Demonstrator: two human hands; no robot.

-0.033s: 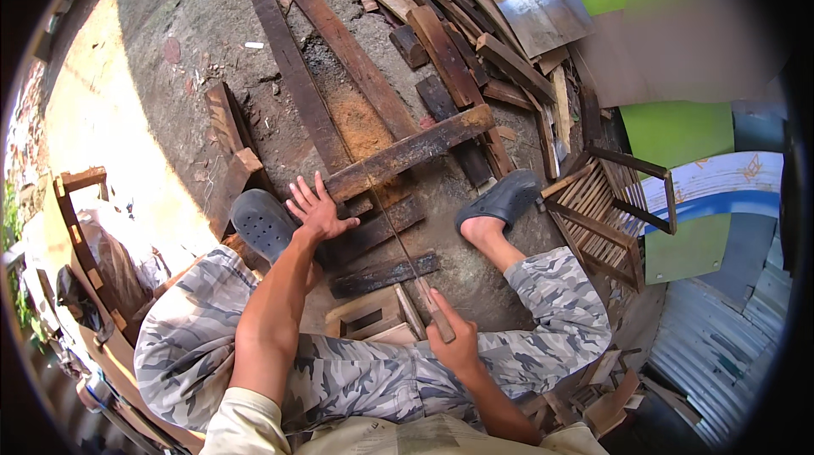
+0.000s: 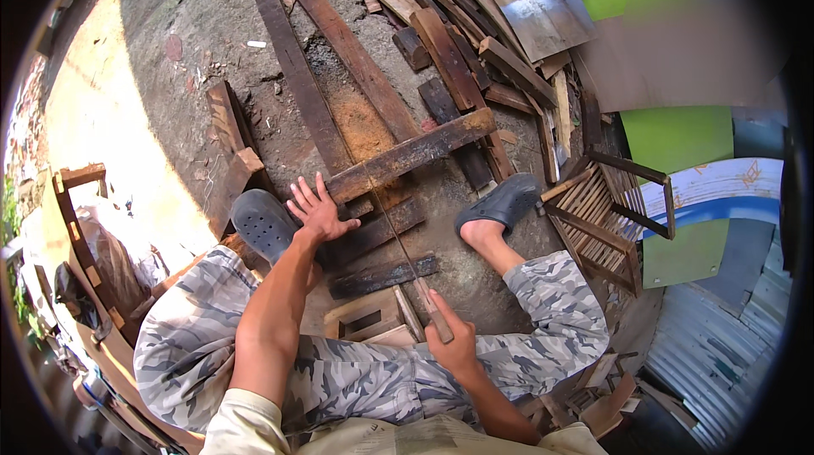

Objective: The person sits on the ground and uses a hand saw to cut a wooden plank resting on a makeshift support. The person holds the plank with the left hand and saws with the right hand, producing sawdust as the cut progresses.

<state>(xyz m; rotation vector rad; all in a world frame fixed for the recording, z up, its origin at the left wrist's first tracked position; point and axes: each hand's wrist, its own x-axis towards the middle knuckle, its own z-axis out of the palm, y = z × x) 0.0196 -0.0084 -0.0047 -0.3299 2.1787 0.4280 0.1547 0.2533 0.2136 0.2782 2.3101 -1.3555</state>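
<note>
Hardly anything has moved since the earlier frame. Mid-frame, a dark, rough, square-edged wooden beam (image 2: 424,148) lies across two long planks (image 2: 352,56). Its left end meets the splayed, ungripping left hand (image 2: 317,216); the right hand (image 2: 454,340), lower centre, clasps the wooden handle of a thin metal saw (image 2: 421,287). Far left, a crumpled translucent bag (image 2: 114,251) has unclear contents. Orange sawdust (image 2: 356,128) covers pitted concrete ground (image 2: 186,48); corrugated metal (image 2: 712,353) fills the lower right.
</note>
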